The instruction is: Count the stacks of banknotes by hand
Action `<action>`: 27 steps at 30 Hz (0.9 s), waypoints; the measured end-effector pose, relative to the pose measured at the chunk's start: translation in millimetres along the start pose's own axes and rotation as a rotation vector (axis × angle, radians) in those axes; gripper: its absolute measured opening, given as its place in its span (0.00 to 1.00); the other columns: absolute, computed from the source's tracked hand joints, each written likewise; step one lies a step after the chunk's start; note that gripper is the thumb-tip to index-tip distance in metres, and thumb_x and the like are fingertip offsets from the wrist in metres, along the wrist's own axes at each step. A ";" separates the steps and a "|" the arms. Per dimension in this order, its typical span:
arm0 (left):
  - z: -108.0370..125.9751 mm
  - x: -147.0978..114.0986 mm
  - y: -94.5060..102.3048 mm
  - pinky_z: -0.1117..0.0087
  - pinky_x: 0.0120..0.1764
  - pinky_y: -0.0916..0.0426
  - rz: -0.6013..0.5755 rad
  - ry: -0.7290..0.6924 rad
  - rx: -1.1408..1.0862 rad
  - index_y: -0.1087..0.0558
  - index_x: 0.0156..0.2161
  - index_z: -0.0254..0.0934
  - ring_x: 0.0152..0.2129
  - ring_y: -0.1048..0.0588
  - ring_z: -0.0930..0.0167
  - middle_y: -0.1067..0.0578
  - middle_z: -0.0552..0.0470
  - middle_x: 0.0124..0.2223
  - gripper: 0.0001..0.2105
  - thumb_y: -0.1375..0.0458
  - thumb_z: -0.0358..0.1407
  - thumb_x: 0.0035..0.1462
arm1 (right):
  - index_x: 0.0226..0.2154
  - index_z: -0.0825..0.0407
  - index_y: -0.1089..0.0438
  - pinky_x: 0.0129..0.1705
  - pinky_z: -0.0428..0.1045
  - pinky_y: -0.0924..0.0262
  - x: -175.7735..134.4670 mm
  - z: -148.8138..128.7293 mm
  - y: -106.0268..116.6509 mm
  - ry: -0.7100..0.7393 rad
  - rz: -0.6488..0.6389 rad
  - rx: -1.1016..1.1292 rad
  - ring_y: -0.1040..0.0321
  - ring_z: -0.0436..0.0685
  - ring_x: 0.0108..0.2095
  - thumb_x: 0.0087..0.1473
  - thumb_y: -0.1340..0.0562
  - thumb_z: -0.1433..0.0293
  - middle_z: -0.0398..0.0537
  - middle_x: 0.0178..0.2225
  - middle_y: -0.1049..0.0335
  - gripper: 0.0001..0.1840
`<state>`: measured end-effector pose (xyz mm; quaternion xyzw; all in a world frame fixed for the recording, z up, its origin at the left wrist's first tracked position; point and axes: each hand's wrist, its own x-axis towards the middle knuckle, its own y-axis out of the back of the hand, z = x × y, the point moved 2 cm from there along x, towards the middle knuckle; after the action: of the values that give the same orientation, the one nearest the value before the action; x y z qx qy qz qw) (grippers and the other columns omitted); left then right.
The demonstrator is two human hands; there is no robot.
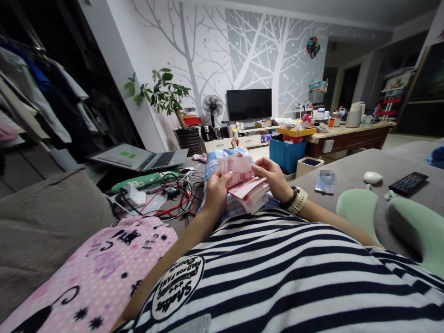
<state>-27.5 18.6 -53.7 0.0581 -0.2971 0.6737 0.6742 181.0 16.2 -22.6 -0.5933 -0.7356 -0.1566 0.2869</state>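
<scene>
A bundle of pink-red banknotes [249, 196] is held above my lap, folded or fanned so that some notes stand up and others hang toward my belly. My left hand [218, 185] grips the notes at their left side, the thumb lying across the upright ones [236, 167]. At the right, my right hand [272, 178] pinches the upper right edge of the notes between thumb and fingers. A pale watch and a dark bead bracelet [294, 200] are on my right wrist. Blue plaid cloth [213, 162] covers my legs beneath the notes.
An open laptop [138, 157] and tangled cables [176, 196] lie to the left, near a pink spotted blanket [114, 259]. On the right are a remote [408, 183], a white mouse [373, 177] and a green neck pillow [359, 210]. A blue bin [286, 155] stands beyond.
</scene>
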 end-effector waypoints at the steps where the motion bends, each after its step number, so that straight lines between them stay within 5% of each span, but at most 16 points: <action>1: 0.2 -0.5 0.0 0.45 0.63 0.11 -0.010 0.002 0.009 0.14 0.50 0.43 0.57 0.07 0.46 0.08 0.46 0.47 0.25 0.19 0.51 0.51 | 0.31 0.44 0.27 0.40 0.53 0.34 0.3 0.5 -0.1 -0.005 -0.006 -0.001 0.34 0.55 0.33 0.45 0.11 0.29 0.39 0.28 0.29 0.43; 6: -3.9 1.0 1.1 0.46 0.61 0.10 -0.014 0.005 0.026 0.12 0.50 0.43 0.57 0.07 0.46 0.07 0.45 0.47 0.23 0.19 0.51 0.53 | 0.28 0.44 0.29 0.39 0.52 0.37 -1.0 1.7 -0.1 -0.018 -0.050 -0.021 0.36 0.56 0.34 0.48 0.13 0.29 0.39 0.27 0.33 0.43; 13: -15.5 12.8 10.8 0.55 0.55 0.11 0.142 -0.026 0.073 0.13 0.44 0.45 0.49 0.09 0.53 0.08 0.48 0.46 0.14 0.28 0.50 0.59 | 0.28 0.44 0.30 0.39 0.53 0.37 -2.3 -0.6 0.5 0.011 -0.048 -0.050 0.39 0.55 0.32 0.50 0.14 0.29 0.37 0.26 0.36 0.43; 20: 1.4 -1.3 6.4 0.61 0.50 0.14 0.148 -0.135 0.266 0.15 0.37 0.43 0.47 0.15 0.56 0.09 0.45 0.47 0.06 0.32 0.40 0.65 | 0.29 0.45 0.28 0.40 0.53 0.34 -2.0 1.9 -0.2 0.061 -0.061 -0.021 0.38 0.54 0.32 0.52 0.13 0.30 0.39 0.27 0.32 0.42; 27: 6.8 -1.3 4.4 0.60 0.51 0.13 0.184 -0.025 0.182 0.13 0.41 0.43 0.45 0.14 0.55 0.11 0.47 0.44 0.06 0.33 0.39 0.65 | 0.32 0.45 0.27 0.37 0.52 0.36 -1.0 8.3 0.5 0.012 -0.074 -0.003 0.35 0.55 0.33 0.51 0.12 0.31 0.39 0.28 0.32 0.41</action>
<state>-33.7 14.6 -50.2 0.0999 -0.2474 0.7561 0.5977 179.7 20.3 -29.8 -0.5653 -0.7550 -0.1719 0.2846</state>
